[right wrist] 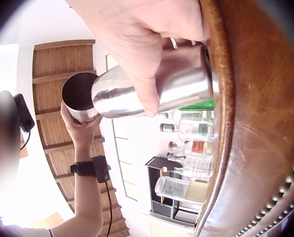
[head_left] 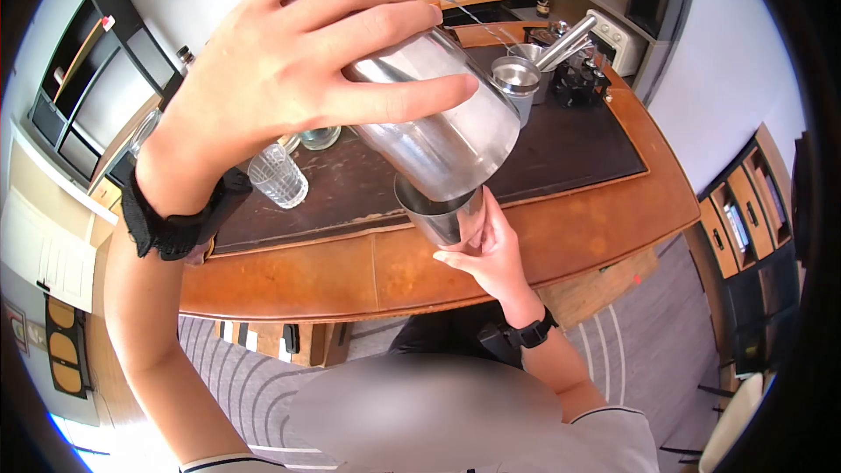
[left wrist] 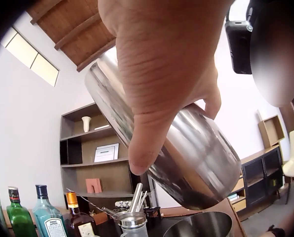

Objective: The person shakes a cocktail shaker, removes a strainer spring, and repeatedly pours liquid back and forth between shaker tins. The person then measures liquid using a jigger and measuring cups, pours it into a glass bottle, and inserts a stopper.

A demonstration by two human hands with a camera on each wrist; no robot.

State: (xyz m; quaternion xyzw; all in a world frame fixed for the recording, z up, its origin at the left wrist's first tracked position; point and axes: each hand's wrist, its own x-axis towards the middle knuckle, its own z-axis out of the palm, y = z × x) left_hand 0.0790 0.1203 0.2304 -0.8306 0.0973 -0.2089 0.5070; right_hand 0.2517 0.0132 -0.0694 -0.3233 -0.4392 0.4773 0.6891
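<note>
My left hand (head_left: 307,61) grips a large steel shaker tin (head_left: 447,123) from above, its mouth tilted down to the right. Directly beneath that mouth is a smaller steel tin (head_left: 442,223), held by my right hand (head_left: 495,254) near the table's front edge. From the left wrist view, the left thumb lies along the large tin (left wrist: 201,153), above the rim of the lower tin (left wrist: 201,227). In the right wrist view my right hand (right wrist: 142,44) wraps the small tin (right wrist: 127,94), whose rim meets or overlaps the large tin (right wrist: 80,98). Any liquid inside is hidden.
A cut-glass tumbler (head_left: 279,177) stands on the dark mat left of the tins. Behind them to the right are a strainer-topped glass (head_left: 517,79) and a black rack with metal tools (head_left: 580,79). Several bottles (left wrist: 50,212) line the back. The leather-edged table (head_left: 324,285) curves round the front.
</note>
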